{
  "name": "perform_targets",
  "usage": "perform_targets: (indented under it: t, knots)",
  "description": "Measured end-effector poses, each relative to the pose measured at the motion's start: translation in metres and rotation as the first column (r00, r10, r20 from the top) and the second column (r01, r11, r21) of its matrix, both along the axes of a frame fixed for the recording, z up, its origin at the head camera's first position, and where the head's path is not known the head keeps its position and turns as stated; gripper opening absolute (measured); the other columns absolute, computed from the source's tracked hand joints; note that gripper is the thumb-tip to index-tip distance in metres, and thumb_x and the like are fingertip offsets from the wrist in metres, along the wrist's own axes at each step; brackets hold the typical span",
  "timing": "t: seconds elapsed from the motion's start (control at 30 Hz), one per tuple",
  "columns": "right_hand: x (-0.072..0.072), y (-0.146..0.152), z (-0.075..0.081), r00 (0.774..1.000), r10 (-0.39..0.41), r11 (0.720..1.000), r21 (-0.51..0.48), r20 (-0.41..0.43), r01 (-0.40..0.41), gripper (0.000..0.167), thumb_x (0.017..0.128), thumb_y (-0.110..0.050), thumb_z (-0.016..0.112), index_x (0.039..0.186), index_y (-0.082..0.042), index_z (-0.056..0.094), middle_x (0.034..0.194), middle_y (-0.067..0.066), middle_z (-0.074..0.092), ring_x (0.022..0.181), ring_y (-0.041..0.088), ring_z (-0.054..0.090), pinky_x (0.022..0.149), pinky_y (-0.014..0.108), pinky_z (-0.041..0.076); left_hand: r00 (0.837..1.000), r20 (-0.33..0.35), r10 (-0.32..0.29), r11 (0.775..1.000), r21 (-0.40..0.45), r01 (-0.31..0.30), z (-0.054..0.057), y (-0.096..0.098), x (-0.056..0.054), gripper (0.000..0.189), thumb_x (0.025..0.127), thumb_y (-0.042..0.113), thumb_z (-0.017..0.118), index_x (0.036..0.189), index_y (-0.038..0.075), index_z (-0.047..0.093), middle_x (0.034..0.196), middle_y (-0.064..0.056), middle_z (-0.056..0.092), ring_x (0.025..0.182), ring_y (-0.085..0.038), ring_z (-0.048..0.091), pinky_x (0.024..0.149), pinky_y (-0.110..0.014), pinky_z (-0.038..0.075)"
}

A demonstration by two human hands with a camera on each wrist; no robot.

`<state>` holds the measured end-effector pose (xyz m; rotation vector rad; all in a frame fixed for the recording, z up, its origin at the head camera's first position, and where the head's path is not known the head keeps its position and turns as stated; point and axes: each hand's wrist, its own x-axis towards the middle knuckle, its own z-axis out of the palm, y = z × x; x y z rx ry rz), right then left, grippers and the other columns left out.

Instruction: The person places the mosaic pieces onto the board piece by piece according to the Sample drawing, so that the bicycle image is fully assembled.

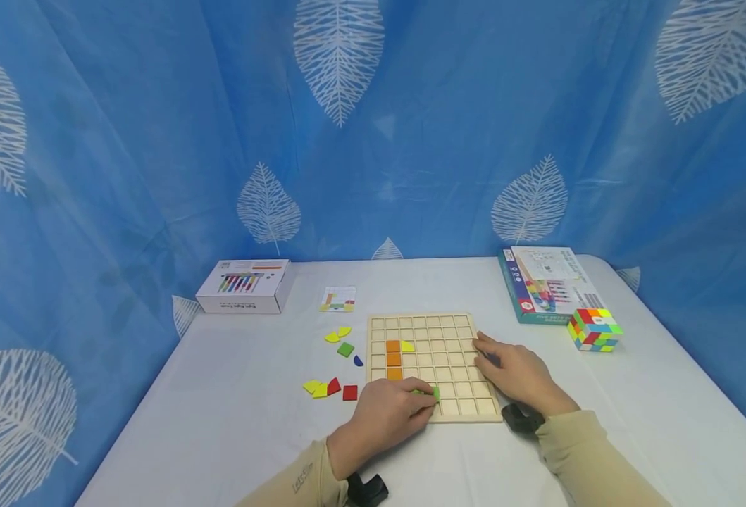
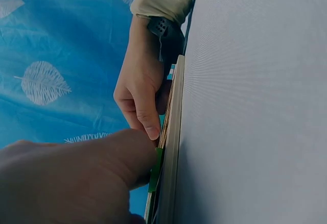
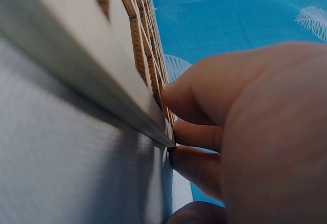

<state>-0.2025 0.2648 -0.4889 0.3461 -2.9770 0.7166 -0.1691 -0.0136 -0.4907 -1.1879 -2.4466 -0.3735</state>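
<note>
A wooden grid board (image 1: 470, 408) lies on the white table under both hands. My left hand (image 1: 388, 412) pinches a green tile (image 1: 437, 394) at the near part of the grid, its fingers covering most of the piece. In the left wrist view, the green tile (image 2: 156, 170) shows beside that hand. My right hand (image 1: 518, 370) holds the board's right edge; in the right wrist view its thumb (image 3: 186, 99) is on the grid side and other fingers touch the rim. Several orange squares (image 1: 394, 359) and a yellow quarter-round piece (image 1: 407, 346) sit in grid cells.
Left of the board lie loose yellow pieces (image 1: 320, 390), a red square (image 1: 350, 393), a green square (image 1: 345, 349) and a blue piece (image 1: 358, 361). Behind are a pattern card (image 1: 337, 298) and white box (image 1: 246, 289). A game box (image 1: 550, 282) and color cube (image 1: 594, 329) stand right.
</note>
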Motion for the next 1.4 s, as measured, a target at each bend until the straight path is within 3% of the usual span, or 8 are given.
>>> perform_targets:
  t: [0.2, 0.4, 0.6, 0.97, 1.17, 1.3, 1.37, 1.4]
  knots:
    - [0.0, 0.0, 0.003, 1.0, 0.004, 1.0, -0.001, -0.004, -0.004, 0.046, 0.102, -0.03, 0.062, 0.141, -0.006, 0.062, 0.153, 0.013, 0.053, 0.134, 0.045, 0.053, 0.104, 0.062, 0.044, 0.999, -0.023, 0.027, 0.999, -0.024, -0.027, 0.001, 0.002, 0.0, 0.017, 0.091, 0.032, 0.076, 0.107, 0.03, 0.083, 0.107, 0.018, 0.075, 0.076, 0.004, 0.069, 0.051, -0.008, 0.031]
    - [0.0, 0.001, 0.004, 1.0, 0.004, 1.0, -0.001, -0.009, -0.004, 0.046, 0.102, -0.03, 0.062, 0.141, -0.006, 0.062, 0.152, 0.013, 0.053, 0.134, 0.046, 0.054, 0.104, 0.062, 0.044, 0.996, -0.064, 0.065, 0.995, -0.067, -0.069, 0.001, 0.002, 0.001, 0.019, 0.092, 0.033, 0.072, 0.108, 0.032, 0.082, 0.109, 0.017, 0.074, 0.065, 0.002, 0.062, 0.047, -0.012, 0.024]
    - [-0.001, 0.001, 0.005, 1.0, 0.007, 1.0, 0.002, -0.003, -0.007, 0.046, 0.102, -0.03, 0.061, 0.142, -0.006, 0.062, 0.153, 0.013, 0.053, 0.134, 0.045, 0.054, 0.104, 0.062, 0.044, 0.996, -0.056, 0.071, 0.993, -0.087, -0.076, 0.002, 0.002, 0.001, 0.019, 0.093, 0.035, 0.071, 0.109, 0.033, 0.081, 0.112, 0.017, 0.073, 0.06, 0.003, 0.057, 0.047, -0.013, 0.024]
    - [-0.001, 0.002, 0.004, 1.0, 0.012, 1.0, 0.004, -0.011, -0.012, 0.046, 0.102, -0.03, 0.062, 0.141, -0.006, 0.062, 0.152, 0.013, 0.053, 0.133, 0.045, 0.054, 0.104, 0.062, 0.045, 0.997, -0.044, 0.07, 0.994, -0.079, -0.073, 0.002, 0.002, 0.002, 0.02, 0.093, 0.035, 0.07, 0.109, 0.033, 0.081, 0.112, 0.019, 0.073, 0.063, 0.005, 0.06, 0.047, -0.013, 0.023]
    - [-0.001, 0.003, 0.003, 1.0, 0.007, 1.0, 0.001, -0.006, -0.007, 0.046, 0.102, -0.031, 0.062, 0.141, -0.007, 0.062, 0.152, 0.012, 0.053, 0.134, 0.045, 0.054, 0.104, 0.062, 0.044, 0.993, -0.012, 0.117, 0.993, 0.005, -0.117, 0.008, 0.0, 0.003, 0.022, 0.093, 0.032, 0.072, 0.113, 0.032, 0.081, 0.112, 0.018, 0.073, 0.05, 0.002, 0.048, 0.046, -0.013, 0.021]
    - [-0.001, 0.002, 0.001, 1.0, 0.008, 1.0, -0.003, -0.004, -0.008, 0.047, 0.102, -0.031, 0.062, 0.142, -0.007, 0.062, 0.152, 0.012, 0.053, 0.134, 0.046, 0.054, 0.104, 0.062, 0.044, 0.972, 0.028, 0.232, 0.96, 0.157, -0.234, 0.011, -0.013, -0.003, 0.018, 0.09, 0.027, 0.074, 0.105, 0.029, 0.083, 0.105, 0.016, 0.074, 0.056, -0.002, 0.058, 0.045, -0.012, 0.024]
    - [-0.001, 0.002, 0.0, 1.0, 0.008, 1.0, -0.007, -0.004, -0.008, 0.047, 0.102, -0.032, 0.062, 0.142, -0.008, 0.062, 0.153, 0.012, 0.053, 0.134, 0.046, 0.054, 0.104, 0.062, 0.045, 0.946, 0.082, 0.313, 0.918, 0.229, -0.324, 0.013, -0.024, -0.011, 0.015, 0.088, 0.025, 0.076, 0.101, 0.027, 0.083, 0.102, 0.013, 0.074, 0.063, -0.004, 0.064, 0.046, -0.013, 0.029]
    - [0.0, 0.002, 0.0, 1.0, 0.008, 1.0, -0.007, -0.004, -0.008, 0.047, 0.102, -0.032, 0.062, 0.142, -0.008, 0.062, 0.153, 0.012, 0.053, 0.134, 0.046, 0.054, 0.104, 0.062, 0.045, 0.924, 0.115, 0.365, 0.888, 0.253, -0.383, 0.014, -0.031, -0.016, 0.014, 0.088, 0.025, 0.077, 0.1, 0.026, 0.083, 0.101, 0.012, 0.075, 0.067, -0.006, 0.067, 0.047, -0.014, 0.033]
